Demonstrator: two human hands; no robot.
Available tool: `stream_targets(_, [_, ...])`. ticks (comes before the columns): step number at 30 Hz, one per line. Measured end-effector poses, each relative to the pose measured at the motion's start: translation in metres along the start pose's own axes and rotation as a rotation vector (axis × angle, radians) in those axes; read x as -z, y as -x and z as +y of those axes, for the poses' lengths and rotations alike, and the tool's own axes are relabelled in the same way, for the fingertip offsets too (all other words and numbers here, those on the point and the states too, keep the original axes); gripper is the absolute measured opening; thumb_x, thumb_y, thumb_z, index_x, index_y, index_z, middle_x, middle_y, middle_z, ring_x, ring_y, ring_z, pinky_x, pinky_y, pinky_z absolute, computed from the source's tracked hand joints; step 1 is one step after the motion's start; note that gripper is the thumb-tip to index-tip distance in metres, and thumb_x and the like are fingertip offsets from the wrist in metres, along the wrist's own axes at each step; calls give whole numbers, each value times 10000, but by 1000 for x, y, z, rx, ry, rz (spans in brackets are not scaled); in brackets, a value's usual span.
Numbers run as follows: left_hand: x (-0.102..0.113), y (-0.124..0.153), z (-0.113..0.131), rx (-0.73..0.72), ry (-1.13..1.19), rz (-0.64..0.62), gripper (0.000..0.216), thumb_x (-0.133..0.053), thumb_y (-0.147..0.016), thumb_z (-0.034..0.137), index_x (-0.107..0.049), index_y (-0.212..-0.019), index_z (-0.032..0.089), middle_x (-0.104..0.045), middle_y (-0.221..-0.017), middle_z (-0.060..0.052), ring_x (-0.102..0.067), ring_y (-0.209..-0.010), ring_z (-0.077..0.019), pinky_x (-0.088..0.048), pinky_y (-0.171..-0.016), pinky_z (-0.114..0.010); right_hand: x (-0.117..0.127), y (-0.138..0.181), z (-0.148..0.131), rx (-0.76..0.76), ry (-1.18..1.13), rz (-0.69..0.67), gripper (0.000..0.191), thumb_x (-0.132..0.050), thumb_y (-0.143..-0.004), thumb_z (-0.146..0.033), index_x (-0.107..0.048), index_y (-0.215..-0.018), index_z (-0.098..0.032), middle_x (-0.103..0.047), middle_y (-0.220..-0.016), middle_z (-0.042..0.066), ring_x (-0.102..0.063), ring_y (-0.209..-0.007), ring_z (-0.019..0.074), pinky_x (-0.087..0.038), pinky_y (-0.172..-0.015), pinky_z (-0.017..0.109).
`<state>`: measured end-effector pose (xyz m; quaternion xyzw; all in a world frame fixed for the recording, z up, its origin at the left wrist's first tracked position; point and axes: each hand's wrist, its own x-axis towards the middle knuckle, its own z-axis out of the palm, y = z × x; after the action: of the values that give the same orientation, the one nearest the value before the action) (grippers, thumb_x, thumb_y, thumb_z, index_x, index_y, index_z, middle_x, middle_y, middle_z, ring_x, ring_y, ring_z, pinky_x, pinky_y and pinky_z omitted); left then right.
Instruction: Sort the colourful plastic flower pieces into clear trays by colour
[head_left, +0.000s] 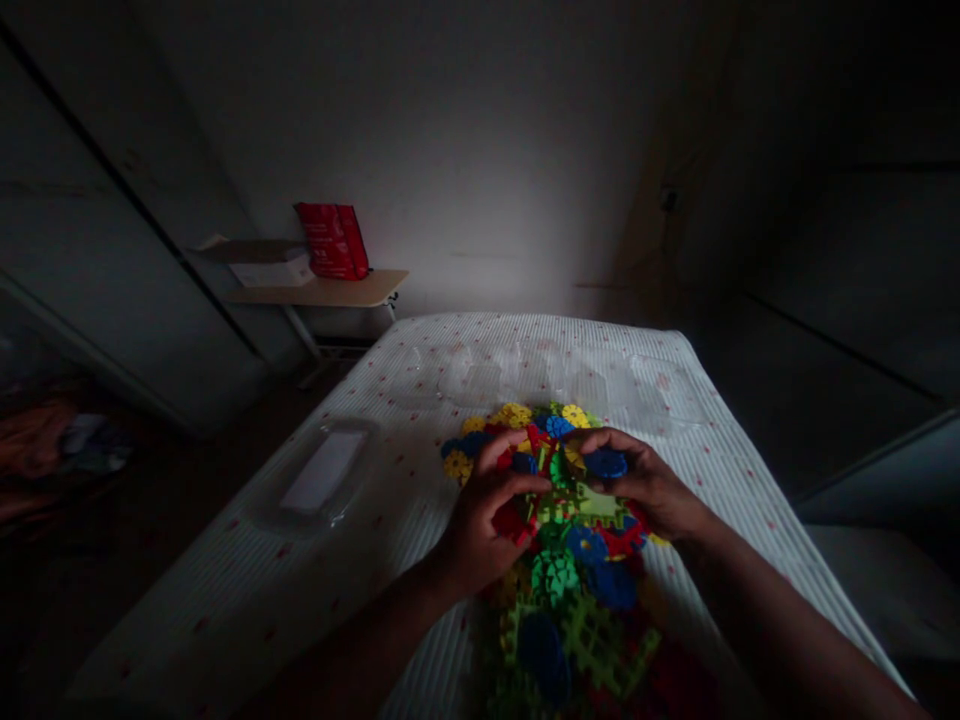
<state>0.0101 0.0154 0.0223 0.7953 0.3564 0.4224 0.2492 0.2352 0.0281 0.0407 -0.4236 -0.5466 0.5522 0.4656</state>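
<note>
A heap of plastic interlocking pieces in blue, yellow, red and green lies on the bed-like surface, among them a green notched disc (pixel 555 577) and yellow-green lattice pieces (pixel 600 505). Over the heap, my right hand (pixel 652 490) is closed on blue notched discs (pixel 606 462), held between thumb and fingers. My left hand (pixel 484 510) curls at the heap's left side, with a small blue disc (pixel 525 462) showing between its thumb and forefinger. Shadow and the fingers cover part of what each hand grips. The hands are slightly apart.
Clear plastic containers (pixel 540 375) stand in a row beyond the heap. A clear tray or lid with a white paper (pixel 324 470) lies to the left. Farther back, a small table (pixel 360 289) bears a white box (pixel 271 270) and a red bag (pixel 335 242).
</note>
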Motion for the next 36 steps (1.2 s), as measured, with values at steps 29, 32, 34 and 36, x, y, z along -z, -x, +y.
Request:
stream_targets(29, [8, 14, -20, -168, -223, -94, 455, -412, -786, 65, -571, -1167, 254, -583, -1184, -61, -547, -1090, -182, -473, -918, -342, -3, 8, -8, 278, 509, -95, 116, -596, -748, -246, -632, -857, -225, -658, -1017, 56, -616, -959, 203, -493, -849, 365])
stream_targets(32, [20, -2, -45, 98, -363, 46, 370, -485, -785, 189, -580, -1142, 217, -595, -1150, -75, -527, -1102, -220, -429, -961, -376, 19, 0, -2, 211, 763, 120, 185, -529, -759, -250, -642, -900, -207, -674, -953, 80, -641, -860, 223, -519, -753, 369])
stream_targets(34, [26, -11, -62, 248, -461, 53, 442, -549, -764, 314, -540, -1192, 200, -591, -1165, -91, -519, -1103, -251, -402, -975, -407, 39, -7, 9, 94, 1024, 240, 245, -506, -744, -206, -644, -944, -175, -676, -932, 112, -643, -844, 254, -508, -754, 403])
stream_targets(36, [28, -18, -76, 348, -512, 10, 536, -573, -745, 435, -510, -1223, 201, -591, -1164, -94, -516, -1107, -266, -392, -973, -408, 55, -14, 23, -13, 1199, 240, 305, -499, -750, -194, -636, -1018, -147, -670, -988, 146, -634, -903, 281, -491, -795, 418])
